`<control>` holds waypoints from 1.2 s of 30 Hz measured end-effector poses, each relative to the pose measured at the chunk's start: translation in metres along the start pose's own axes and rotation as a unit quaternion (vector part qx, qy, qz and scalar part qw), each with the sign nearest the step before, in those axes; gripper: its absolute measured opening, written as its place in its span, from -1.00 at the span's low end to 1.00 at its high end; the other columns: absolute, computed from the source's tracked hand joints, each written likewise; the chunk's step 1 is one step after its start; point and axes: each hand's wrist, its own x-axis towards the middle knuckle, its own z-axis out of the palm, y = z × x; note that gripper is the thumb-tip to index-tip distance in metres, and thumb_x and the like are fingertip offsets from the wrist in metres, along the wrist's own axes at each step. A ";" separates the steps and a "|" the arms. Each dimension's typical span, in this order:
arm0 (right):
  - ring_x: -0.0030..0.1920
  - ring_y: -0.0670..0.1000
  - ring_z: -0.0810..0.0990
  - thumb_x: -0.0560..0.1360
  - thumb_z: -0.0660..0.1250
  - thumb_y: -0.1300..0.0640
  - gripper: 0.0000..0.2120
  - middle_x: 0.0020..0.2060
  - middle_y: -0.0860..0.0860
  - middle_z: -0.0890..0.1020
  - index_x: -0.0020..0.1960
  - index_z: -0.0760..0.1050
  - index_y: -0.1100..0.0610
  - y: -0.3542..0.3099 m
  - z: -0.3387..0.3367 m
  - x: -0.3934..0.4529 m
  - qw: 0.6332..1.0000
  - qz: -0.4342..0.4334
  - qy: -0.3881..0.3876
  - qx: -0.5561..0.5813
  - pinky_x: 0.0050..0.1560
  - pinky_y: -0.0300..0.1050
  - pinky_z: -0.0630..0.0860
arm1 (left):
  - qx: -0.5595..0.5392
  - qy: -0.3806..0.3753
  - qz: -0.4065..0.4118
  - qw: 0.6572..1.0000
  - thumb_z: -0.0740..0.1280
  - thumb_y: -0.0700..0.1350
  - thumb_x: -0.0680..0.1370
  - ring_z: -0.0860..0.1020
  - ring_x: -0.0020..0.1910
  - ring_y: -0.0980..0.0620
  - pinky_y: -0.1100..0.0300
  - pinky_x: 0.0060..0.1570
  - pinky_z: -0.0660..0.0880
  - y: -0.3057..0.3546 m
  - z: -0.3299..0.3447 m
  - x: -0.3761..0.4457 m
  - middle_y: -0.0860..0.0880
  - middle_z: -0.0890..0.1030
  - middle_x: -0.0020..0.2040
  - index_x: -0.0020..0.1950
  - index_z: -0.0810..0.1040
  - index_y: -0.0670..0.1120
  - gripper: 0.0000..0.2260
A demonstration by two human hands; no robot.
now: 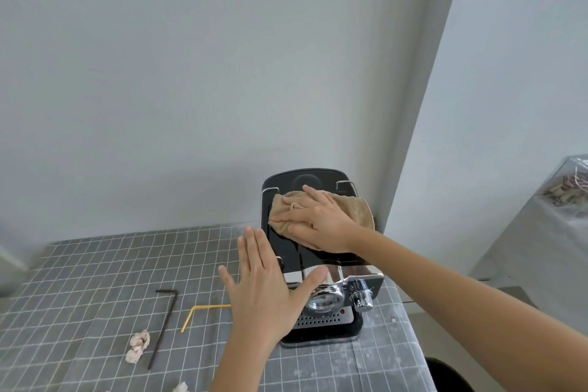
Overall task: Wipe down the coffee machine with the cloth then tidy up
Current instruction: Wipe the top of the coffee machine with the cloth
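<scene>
A black and chrome coffee machine (pixel 334 315) stands at the right end of the table, close to the wall corner. A tan cloth (pixel 353 210) lies on the machine's black top. My right hand (pixel 318 223) presses flat on the cloth, fingers spread and pointing left. My left hand (pixel 264 289) is flat against the machine's left side, fingers straight and together, thumb across the chrome front edge. The cloth's middle is hidden under my right hand.
The table (pixel 79 280) has a grey cover with a white grid. On it to the left lie a black L-shaped hex key (pixel 164 325), a bent yellow straw (pixel 194 315) and crumpled paper scraps (pixel 138 345). A plastic-covered shelf (pixel 566 200) stands at the right.
</scene>
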 end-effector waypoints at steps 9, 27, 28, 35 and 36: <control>0.58 0.18 -0.16 0.61 0.13 -0.07 -0.64 0.56 -0.12 0.16 0.38 0.40 -0.27 -0.015 0.006 -0.002 0.998 0.057 0.030 -0.002 0.51 0.29 -0.18 | -0.003 -0.005 0.000 1.000 -0.21 0.64 0.24 -0.29 0.54 -0.04 -0.28 0.44 -0.12 -0.002 0.000 -0.003 -0.07 -0.36 0.55 0.51 -0.40 -0.14 0.14; 0.54 0.33 -0.02 0.55 0.12 0.22 -0.55 0.52 0.14 0.21 0.41 0.40 0.00 -0.044 0.004 -0.004 0.986 0.157 0.055 0.007 0.51 0.24 -0.08 | -0.001 -0.010 -0.001 1.000 -0.20 0.66 0.20 -0.26 0.55 -0.03 -0.28 0.45 -0.08 0.001 -0.002 0.002 -0.09 -0.33 0.56 0.52 -0.37 -0.16 0.19; 0.52 0.27 0.11 0.53 0.11 0.29 -0.55 0.44 0.13 0.37 0.36 0.46 0.05 -0.043 -0.001 -0.007 0.989 0.134 0.053 0.045 0.52 0.16 -0.02 | 0.000 -0.011 -0.001 1.000 -0.20 0.66 0.21 -0.26 0.55 -0.03 -0.28 0.45 -0.08 0.001 -0.002 0.002 -0.09 -0.33 0.56 0.52 -0.36 -0.16 0.18; 0.03 -0.14 0.67 0.56 0.22 0.33 -0.54 0.11 -0.12 0.66 0.42 0.39 0.05 -0.023 -0.081 -0.027 0.793 0.139 0.226 0.549 0.03 -0.36 0.51 | -0.003 -0.015 0.007 1.000 -0.18 0.65 0.24 -0.26 0.55 -0.03 -0.29 0.43 -0.10 0.002 -0.005 0.002 -0.08 -0.33 0.56 0.53 -0.35 -0.16 0.16; 0.12 -0.07 0.65 0.58 0.21 0.29 -0.53 0.21 -0.05 0.63 0.46 0.36 0.00 -0.017 -0.085 -0.026 0.772 0.159 0.241 0.566 0.10 -0.28 0.53 | -0.003 -0.014 0.008 1.000 -0.18 0.65 0.24 -0.26 0.55 -0.03 -0.29 0.43 -0.10 0.002 -0.005 0.002 -0.09 -0.32 0.56 0.53 -0.35 -0.16 0.16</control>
